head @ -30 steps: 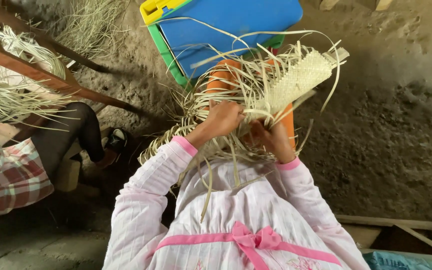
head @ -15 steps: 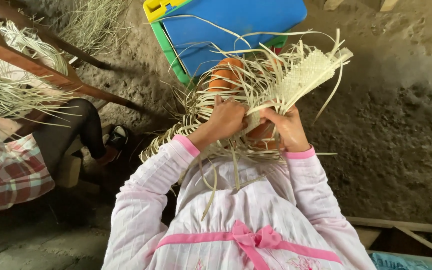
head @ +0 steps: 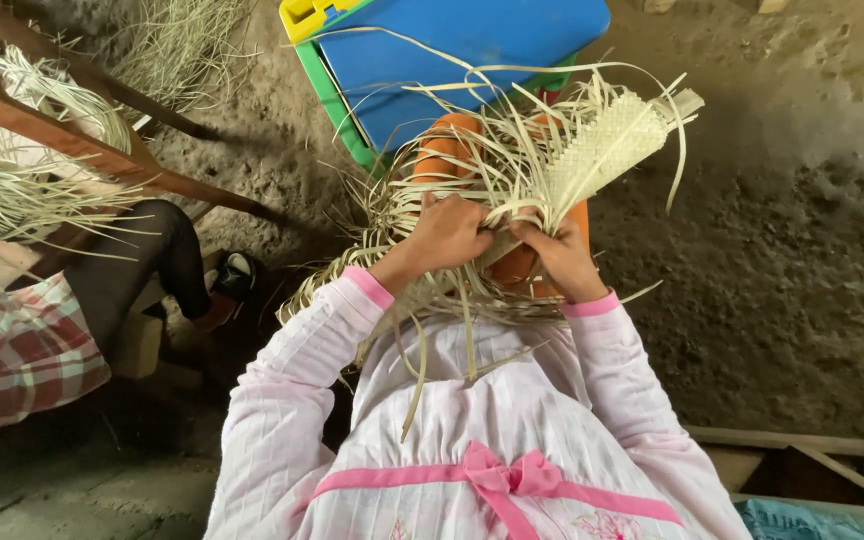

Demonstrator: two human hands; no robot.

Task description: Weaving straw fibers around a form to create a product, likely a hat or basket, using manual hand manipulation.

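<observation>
Gripping a bundle of pale straw strips, your left hand point(head: 449, 236) is closed just in front of your chest, fingers curled over the loose ends where they fan out from the woven straw piece point(head: 607, 148). Your right hand point(head: 559, 255) sits just beside it, touching the same strips, fingers pinched shut on them at the base of the weave. The finished woven part rises up and to the right from your hands, a flat lattice panel that ends at a squared edge, with unwoven strips point(head: 512, 110) arcing out on all sides and hanging down toward your lap. Under the work lie your knees in orange cloth point(head: 447, 150). Beyond them, near the top edge, a blue plastic stool point(head: 472, 50) with a green and yellow rim stands on the bare earth floor point(head: 782, 250), its near edge close to the tips of the strips. To your right the ground is open dirt. To your left, a slanted wooden beam point(head: 102, 155) and more loose straw point(head: 12, 180) crowd in, and another person's dark-clad leg point(head: 147, 270) and checked cloth point(head: 12, 350) sit near your left elbow. A wooden frame point(head: 802, 445) edges the lower right.
</observation>
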